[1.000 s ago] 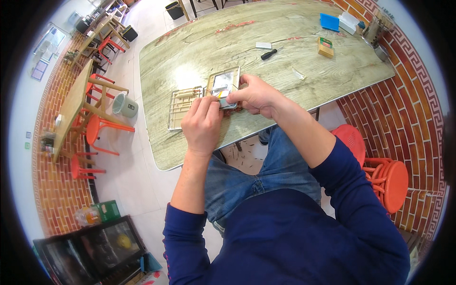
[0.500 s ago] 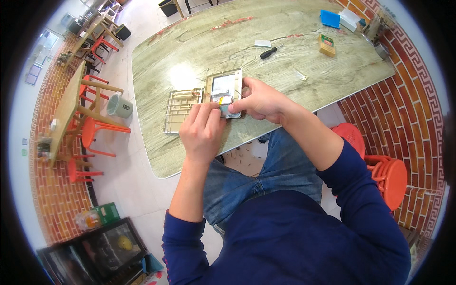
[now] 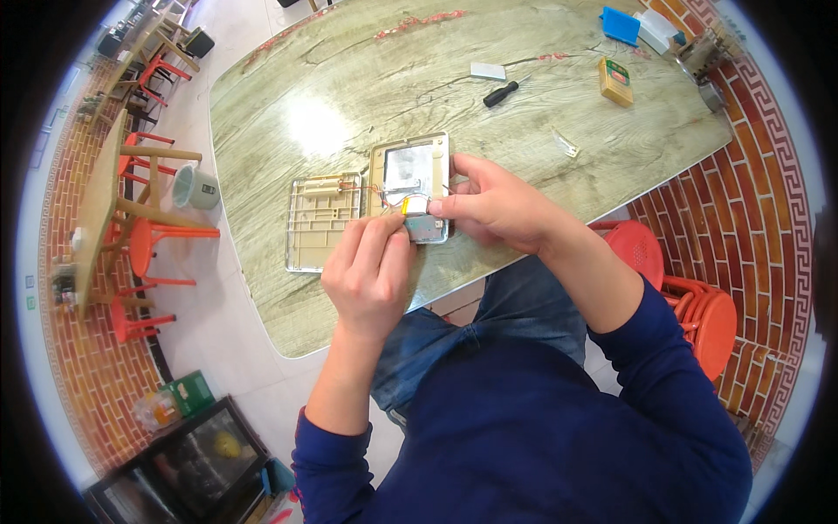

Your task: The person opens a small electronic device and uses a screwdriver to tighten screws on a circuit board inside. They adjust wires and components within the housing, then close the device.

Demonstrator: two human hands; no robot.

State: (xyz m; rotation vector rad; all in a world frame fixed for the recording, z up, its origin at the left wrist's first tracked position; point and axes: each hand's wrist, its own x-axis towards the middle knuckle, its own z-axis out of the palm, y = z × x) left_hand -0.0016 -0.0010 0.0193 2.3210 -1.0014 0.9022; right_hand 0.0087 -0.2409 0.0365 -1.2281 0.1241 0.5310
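Note:
An opened device lies on the table near its front edge, as two beige plastic casing halves. The ribbed left half (image 3: 301,223) is joined by thin wires (image 3: 374,187) to the right half (image 3: 436,153), which has a silvery rectangular panel (image 3: 408,166) inside. A small silver battery (image 3: 417,204) with yellow tape on one end sits over a green circuit board (image 3: 422,225). The closed fingertips of my left hand (image 3: 371,271) pinch its taped end. My right hand (image 3: 506,210) presses its thumb on the battery's right side, fingers curled by the casing's right edge, partly hidden.
Farther back lie a black-handled screwdriver (image 3: 501,93), a small white block (image 3: 487,70), a yellow box (image 3: 615,82) and a small clear plastic piece (image 3: 566,145). A blue tray (image 3: 621,26) stands far right. Red stools (image 3: 707,332) are stacked beside a brick wall on the right.
The view has shifted, and the device appears larger and lower. Both hands keep their hold around the battery. More of the circuit board shows below the battery now.

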